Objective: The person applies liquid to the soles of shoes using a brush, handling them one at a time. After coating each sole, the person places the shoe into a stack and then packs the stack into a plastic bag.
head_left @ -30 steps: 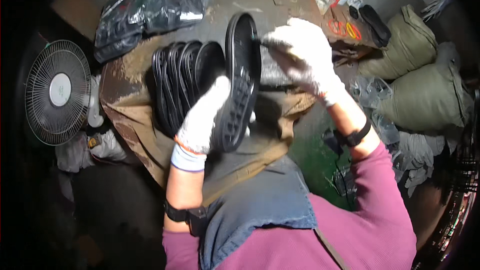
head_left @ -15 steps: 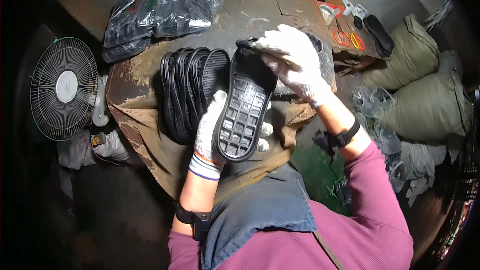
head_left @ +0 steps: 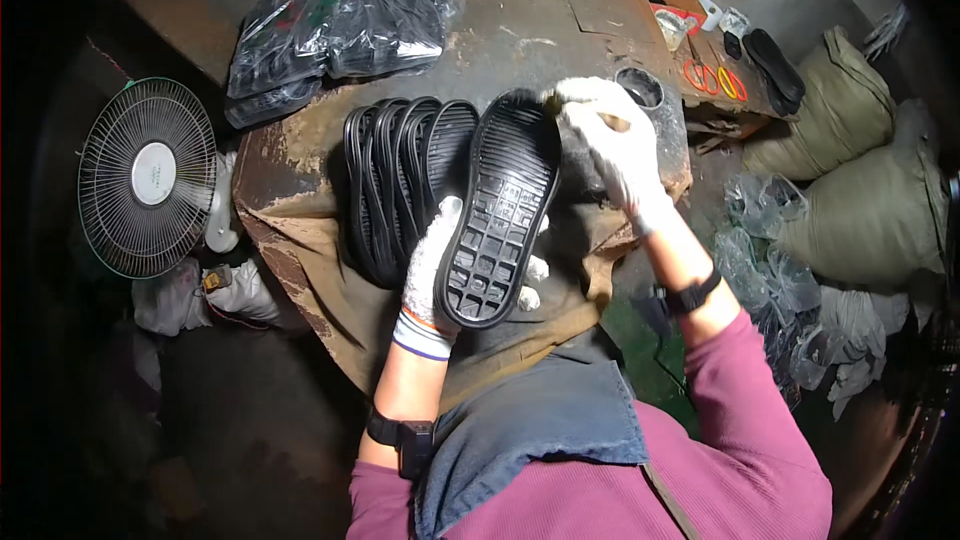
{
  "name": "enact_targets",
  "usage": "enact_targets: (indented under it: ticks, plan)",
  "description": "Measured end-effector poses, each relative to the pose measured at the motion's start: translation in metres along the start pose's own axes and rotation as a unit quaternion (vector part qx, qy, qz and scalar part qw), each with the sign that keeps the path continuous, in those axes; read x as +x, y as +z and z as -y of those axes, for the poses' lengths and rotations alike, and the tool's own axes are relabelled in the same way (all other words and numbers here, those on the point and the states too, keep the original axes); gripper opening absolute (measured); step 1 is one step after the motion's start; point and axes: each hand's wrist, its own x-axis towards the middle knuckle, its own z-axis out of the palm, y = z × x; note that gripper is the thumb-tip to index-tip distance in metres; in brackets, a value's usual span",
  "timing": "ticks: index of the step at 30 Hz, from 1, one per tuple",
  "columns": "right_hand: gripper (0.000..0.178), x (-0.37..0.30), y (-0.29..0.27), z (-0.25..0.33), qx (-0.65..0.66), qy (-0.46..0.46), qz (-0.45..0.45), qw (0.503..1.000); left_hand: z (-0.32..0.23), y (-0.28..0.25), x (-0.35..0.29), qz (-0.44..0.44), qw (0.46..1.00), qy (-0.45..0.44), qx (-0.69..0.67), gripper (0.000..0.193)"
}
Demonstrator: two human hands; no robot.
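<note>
A black shoe sole (head_left: 497, 200) stands tilted up in front of me, its ribbed and gridded face toward me. My left hand (head_left: 432, 258), in a white knit glove, grips its lower half; the thumb lies along the left edge and fingertips show past the right edge. At the toe end, my gloved right hand (head_left: 606, 132) has its fingers curled together against the upper right rim. Whatever those fingers pinch is hidden. Just left of the held sole, several more black soles (head_left: 400, 175) stand in a row, leaning on one another.
Plastic-wrapped black packs (head_left: 385, 28) lie on the worn table (head_left: 500, 35) at far left. A round dark dish (head_left: 640, 88) sits beyond my right hand. Scissors (head_left: 715, 80) rest on a side surface. A fan (head_left: 150, 175) stands left; sacks (head_left: 850, 205) stand right.
My right hand has moved from across the toe to the sole's upper right rim, uncovering the ribbed toe area. The left hand keeps its grip. The whole view has shifted slightly.
</note>
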Motion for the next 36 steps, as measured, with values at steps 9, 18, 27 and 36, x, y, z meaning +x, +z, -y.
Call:
enact_targets:
  ticks: [9, 18, 27, 36]
  plan:
    - [0.018, -0.053, 0.031, 0.022, -0.172, -0.149, 0.146, 0.963, 0.009, -0.028, 0.011, 0.047, 0.983, 0.133, 0.115, 0.069]
    - [0.028, -0.086, 0.037, 0.047, -0.180, -0.247, 0.281, 0.910, -0.017, -0.003, 0.022, -0.034, 0.963, 0.253, 0.085, 0.075]
    - [0.019, -0.091, 0.015, 0.039, -0.055, -0.029, 0.244, 0.968, -0.069, 0.018, -0.016, 0.078, 0.946, 0.197, 0.246, 0.094]
    - [0.023, -0.063, 0.056, 0.052, -0.260, -0.209, 0.227, 0.915, -0.059, 0.000, -0.004, -0.170, 0.311, 0.362, 0.862, 0.031]
